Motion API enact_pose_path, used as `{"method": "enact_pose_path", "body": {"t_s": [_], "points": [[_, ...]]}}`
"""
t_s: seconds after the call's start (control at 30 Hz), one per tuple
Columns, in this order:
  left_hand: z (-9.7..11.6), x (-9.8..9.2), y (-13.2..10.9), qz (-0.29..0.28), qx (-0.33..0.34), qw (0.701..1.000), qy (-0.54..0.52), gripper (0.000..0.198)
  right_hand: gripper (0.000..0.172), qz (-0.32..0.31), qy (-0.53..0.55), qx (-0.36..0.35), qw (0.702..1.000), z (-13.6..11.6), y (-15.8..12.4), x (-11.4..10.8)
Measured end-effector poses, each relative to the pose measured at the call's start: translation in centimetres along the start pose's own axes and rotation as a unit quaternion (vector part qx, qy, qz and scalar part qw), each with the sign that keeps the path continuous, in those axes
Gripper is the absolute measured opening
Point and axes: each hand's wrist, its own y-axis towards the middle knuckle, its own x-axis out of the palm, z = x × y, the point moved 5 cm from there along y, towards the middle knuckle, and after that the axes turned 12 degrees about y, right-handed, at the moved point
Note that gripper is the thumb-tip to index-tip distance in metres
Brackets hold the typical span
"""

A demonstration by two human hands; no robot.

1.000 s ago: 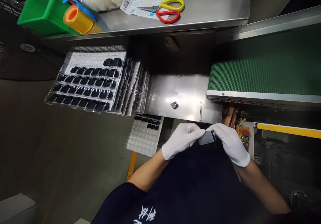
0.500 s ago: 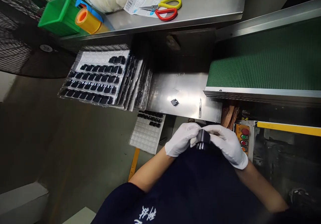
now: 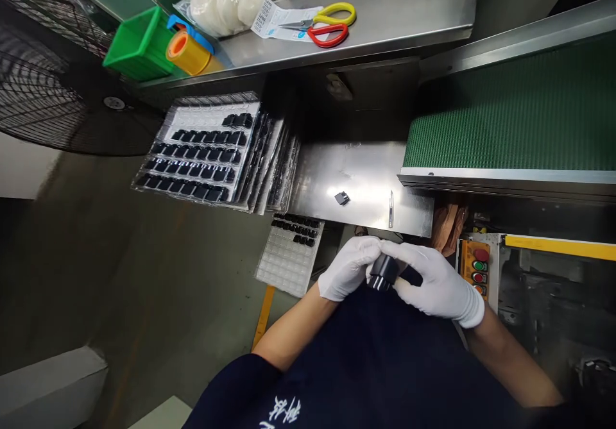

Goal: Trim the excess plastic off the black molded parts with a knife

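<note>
Rolled over since the first frame, the small black part (image 3: pixel 382 272) now shows a dark, glossy end instead of a flat grey face. It sits between the two white-gloved hands, just above the dark shirt (image 3: pixel 346 365). The left hand (image 3: pixel 347 269) is curled, its fingers pressed against the part's left side. The right hand (image 3: pixel 437 281) reaches across with straighter fingers, pinching the part from the other side. Ahead of the hands lies a steel plate (image 3: pixel 366 172) bearing a small black piece (image 3: pixel 341 198) and slim tweezers (image 3: pixel 391 209). To the left sit a pale blister tray (image 3: pixel 289 256) holding black parts and a stack of loaded trays (image 3: pixel 202 153). A green conveyor belt (image 3: pixel 510 121) runs beyond the plate, and a button panel (image 3: pixel 474 269) stands just past the right hand. Yellow-and-red scissors (image 3: pixel 332 25) lie on the far steel shelf (image 3: pixel 399 25).
</note>
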Motion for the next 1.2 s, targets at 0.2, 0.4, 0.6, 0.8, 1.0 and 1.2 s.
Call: {"method": "enact_pose_path", "body": {"t_s": [0.2, 0.4, 0.6, 0.8, 1.0, 1.2], "points": [[0.2, -2.0, -0.5, -0.028, -0.042, 0.998, 0.026, 0.047, 0.040, -0.015, -0.179, -0.088, 0.980, 0.6, 0.5, 1.0], [1.3, -4.9, -0.4, 0.028, -0.004, 0.991, 0.127, 0.044, 0.028, 0.047, -0.241, -0.053, 0.968, 1.4, 1.8, 3.3], [3.5, -8.3, -0.5, 0.067, 0.101, 0.976, 0.181, 0.030, 0.024, 0.180, -0.060, 0.111, 0.975, 3.2, 2.5, 3.9], [5.1, -8.9, -0.4, 0.005, 0.350, 0.887, 0.300, 0.032, 0.044, 0.234, 0.270, 0.275, 0.893, 5.5, 2.5, 4.7], [5.7, -9.0, 0.0, 0.030, 0.390, 0.870, 0.298, 0.018, 0.054, 0.209, 0.375, 0.326, 0.842, 5.9, 3.6, 5.6], [6.3, -8.5, 0.3, -0.021, 0.396, 0.879, 0.265, 0.018, 0.053, 0.075, 0.551, 0.286, 0.780, 6.0, 4.4, 7.1]]}}
